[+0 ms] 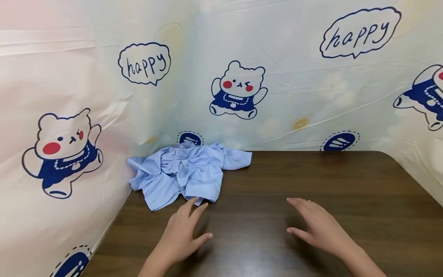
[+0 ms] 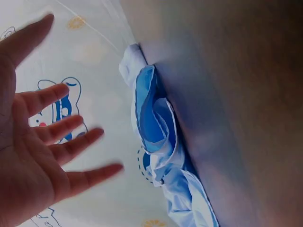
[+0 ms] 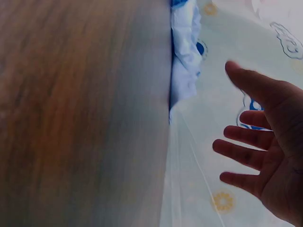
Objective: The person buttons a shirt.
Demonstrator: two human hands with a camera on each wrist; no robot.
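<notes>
head view: a light blue garment (image 1: 188, 171) lies crumpled in a loose heap on the dark wooden worktop (image 1: 311, 184), at about 10 o'clock from the middle of the worktop, pushed up against the printed plastic sheet (image 1: 294, 88) that walls in the back and left sides. its cloth is bunched and creased, with one flap reaching out toward 3 o'clock and another corner hanging toward 7 o'clock. the left hand (image 1: 181, 231) is over the worktop at 6 o'clock of the garment, fingers straight and a little apart, the fingertips right at the garment's near edge; whether they touch the cloth cannot be told. the right hand (image 1: 316, 227) is at 3 o'clock of the left hand, well apart from the garment, fingers straight and spread, gripping nothing. no container is in view.

left wrist view: the left hand (image 2: 33, 156) shows its palm, fingers (image 2: 71, 127) spread and straight, slightly blurred, with nothing in them. the garment (image 2: 158, 142) is seen edge-on as folded blue layers where the worktop (image 2: 236, 94) meets the bear-printed sheet (image 2: 94, 61).

right wrist view: the right hand (image 3: 270, 151) has its palm open, fingers (image 3: 241, 153) apart and empty. a pale blue bunch of the garment (image 3: 185, 52) sits at 12 o'clock, against the worktop (image 3: 80, 118) edge and the sheet (image 3: 199, 179).
</notes>
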